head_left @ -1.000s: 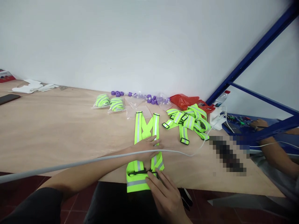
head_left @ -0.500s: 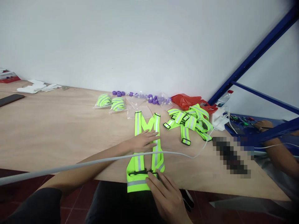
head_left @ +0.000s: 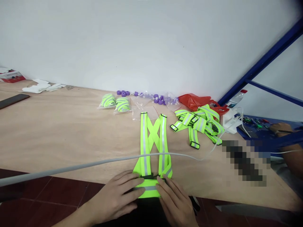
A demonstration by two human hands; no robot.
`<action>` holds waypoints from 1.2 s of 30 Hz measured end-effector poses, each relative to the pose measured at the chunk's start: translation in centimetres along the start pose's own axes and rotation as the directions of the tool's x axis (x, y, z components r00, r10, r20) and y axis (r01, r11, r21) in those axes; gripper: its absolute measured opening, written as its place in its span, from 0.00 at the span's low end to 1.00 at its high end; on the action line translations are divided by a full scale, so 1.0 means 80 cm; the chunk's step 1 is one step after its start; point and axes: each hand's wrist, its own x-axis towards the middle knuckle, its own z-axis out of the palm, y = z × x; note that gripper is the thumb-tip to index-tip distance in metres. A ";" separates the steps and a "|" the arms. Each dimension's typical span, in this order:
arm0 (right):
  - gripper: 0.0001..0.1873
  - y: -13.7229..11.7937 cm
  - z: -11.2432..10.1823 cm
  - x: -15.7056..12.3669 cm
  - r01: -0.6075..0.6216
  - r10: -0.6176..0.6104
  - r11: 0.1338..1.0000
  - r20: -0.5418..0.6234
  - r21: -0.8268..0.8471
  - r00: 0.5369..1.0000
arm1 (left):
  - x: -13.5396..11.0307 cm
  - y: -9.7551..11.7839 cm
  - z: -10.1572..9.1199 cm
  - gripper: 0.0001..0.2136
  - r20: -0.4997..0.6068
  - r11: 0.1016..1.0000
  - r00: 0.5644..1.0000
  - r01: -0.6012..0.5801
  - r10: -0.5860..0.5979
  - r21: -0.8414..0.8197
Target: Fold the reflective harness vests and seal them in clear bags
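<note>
A fluorescent yellow-green reflective vest (head_left: 163,135) made of straps lies on the table, its crossed straps pointing away from me. Its waistband sits at the table's near edge. My left hand (head_left: 120,194) has its fingers over the band's left end. At the right end, my right hand (head_left: 174,197) has its fingers laid on the band, with the thumb hidden. Between the two hands a short stretch of band with a grey stripe shows. A white cable (head_left: 94,164) runs across the view above the straps.
Behind the vest lie two bagged vests (head_left: 123,104), purple rolls (head_left: 123,93) and clear bags (head_left: 146,113). To the right are a heap of loose reflective straps (head_left: 201,121), a red plastic bag (head_left: 195,100) and a bottle (head_left: 236,98). Another person's arm (head_left: 290,156) shows beyond the blue frame (head_left: 262,56).
My left hand has come back from the vest's upper straps to the left end of its waistband. My right hand stays at the right end. The view has shifted slightly.
</note>
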 end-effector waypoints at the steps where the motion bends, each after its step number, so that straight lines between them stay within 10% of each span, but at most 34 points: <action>1: 0.16 0.001 0.002 -0.002 -0.001 0.001 1.000 -0.007 0.008 1.000 | 0.001 0.002 0.004 0.17 -0.004 1.000 1.000 0.026 -0.026 0.010; 18: 0.18 0.019 -0.009 0.002 -0.135 0.121 0.967 0.079 0.214 0.990 | 0.033 0.003 0.003 0.10 -0.157 0.953 0.975 0.107 -0.155 -0.282; 28: 0.15 0.053 0.002 0.035 -0.408 0.310 0.795 0.278 0.448 0.909 | 0.065 -0.019 -0.014 0.09 0.074 0.806 0.923 0.366 -0.377 -0.465; 36: 0.13 0.068 0.008 0.050 -0.483 0.371 0.769 0.322 0.419 0.871 | 0.086 -0.044 -0.005 0.13 0.051 0.769 0.913 0.370 -0.404 -0.521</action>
